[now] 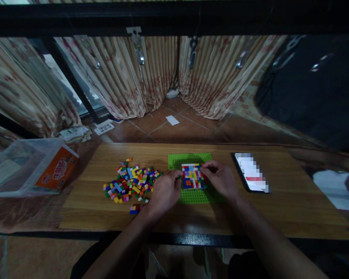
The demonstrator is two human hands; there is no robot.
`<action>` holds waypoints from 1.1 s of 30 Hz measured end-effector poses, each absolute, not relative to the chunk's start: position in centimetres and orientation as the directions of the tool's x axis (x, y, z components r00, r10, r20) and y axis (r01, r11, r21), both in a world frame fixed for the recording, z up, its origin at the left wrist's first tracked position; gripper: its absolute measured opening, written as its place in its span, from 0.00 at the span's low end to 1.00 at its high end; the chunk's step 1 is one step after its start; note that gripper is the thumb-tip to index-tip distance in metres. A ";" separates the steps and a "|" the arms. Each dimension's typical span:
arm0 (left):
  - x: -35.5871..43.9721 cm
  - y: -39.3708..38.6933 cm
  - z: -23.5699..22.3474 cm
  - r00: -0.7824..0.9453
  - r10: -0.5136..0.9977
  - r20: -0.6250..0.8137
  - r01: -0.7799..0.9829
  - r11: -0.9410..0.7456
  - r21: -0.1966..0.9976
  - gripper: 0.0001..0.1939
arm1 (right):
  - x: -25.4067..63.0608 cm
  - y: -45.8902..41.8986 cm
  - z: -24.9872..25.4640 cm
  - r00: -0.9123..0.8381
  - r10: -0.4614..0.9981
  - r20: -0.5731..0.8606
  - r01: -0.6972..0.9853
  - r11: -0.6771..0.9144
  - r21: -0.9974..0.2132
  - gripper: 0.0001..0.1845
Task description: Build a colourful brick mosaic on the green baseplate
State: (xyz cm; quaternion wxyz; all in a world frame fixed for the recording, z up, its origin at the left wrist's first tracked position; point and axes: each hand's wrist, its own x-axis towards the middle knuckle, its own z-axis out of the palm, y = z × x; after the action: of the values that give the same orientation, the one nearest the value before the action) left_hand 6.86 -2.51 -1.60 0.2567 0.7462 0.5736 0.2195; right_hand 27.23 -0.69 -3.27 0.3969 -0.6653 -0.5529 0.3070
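A rectangular build of multicoloured toy bricks (193, 176) sits on a green studded baseplate (189, 198) at the middle of the wooden table. My left hand (166, 190) is closed, its thumb and fingertips at the build's left edge, gripping it there. At the upper right corner of the build, my right hand (221, 179) has thumb and forefinger pinched together. Whatever lies between those fingertips is too small and hidden to make out. Left of the baseplate, loose toy bricks (136, 180) in many colours lie in a spread-out pile, partly behind my left hand.
A phone (251, 172) with a lit screen lies right of the baseplate on the table (293, 201). A clear plastic bin (26, 162) with an orange label stands beyond the table's left end. Curtains (119, 77) hang behind, and papers (104, 127) lie on the floor.
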 end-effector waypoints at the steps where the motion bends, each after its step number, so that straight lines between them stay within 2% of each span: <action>1: 6.9 -2.5 -1.6 0.251 0.968 0.033 0.747 -0.215 0.629 0.15 | 27.2 -0.7 -3.4 0.202 0.979 0.033 0.488 -0.071 -0.870 0.09; 4: 7.0 -2.5 -1.6 0.261 0.965 0.041 0.752 -0.230 0.617 0.15 | 27.2 -0.5 -3.8 0.205 0.978 0.042 0.469 -0.060 -0.881 0.09; 7: 7.0 -2.5 -1.6 0.277 0.960 0.038 0.756 -0.242 0.609 0.15 | 27.1 -0.1 -4.3 0.219 0.976 0.021 0.368 -0.062 -0.928 0.11; 10: 7.1 -2.5 -1.5 0.289 0.957 0.031 0.757 -0.248 0.604 0.15 | 27.0 0.1 -4.5 0.227 0.972 -0.066 0.191 -0.111 -0.975 0.17; 13: 7.0 -2.6 -1.5 0.295 0.955 0.025 0.754 -0.249 0.608 0.16 | 27.1 0.2 -4.4 0.174 0.973 -0.149 0.118 -0.170 -0.978 0.20; 28: 6.8 -2.3 -2.0 0.269 0.962 0.054 0.754 -0.245 0.609 0.14 | 26.8 0.5 -4.8 0.159 0.965 -0.210 0.042 -0.220 -0.975 0.19; 31: 6.5 -2.0 -2.3 0.236 0.969 0.077 0.706 -0.226 0.671 0.14 | 26.9 0.5 -4.8 0.155 0.972 -0.175 0.107 -0.193 -0.975 0.18; 33: 6.4 -1.9 -2.4 0.207 0.975 0.077 0.631 -0.193 0.751 0.15 | 27.0 0.2 -4.3 0.179 0.978 -0.106 0.231 -0.146 -0.962 0.18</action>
State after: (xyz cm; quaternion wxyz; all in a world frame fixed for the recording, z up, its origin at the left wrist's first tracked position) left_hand 6.35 -1.90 -2.37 0.2994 0.7167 0.5604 0.2875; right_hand 27.01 0.24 -4.31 0.4416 -0.6279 -0.4815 0.4229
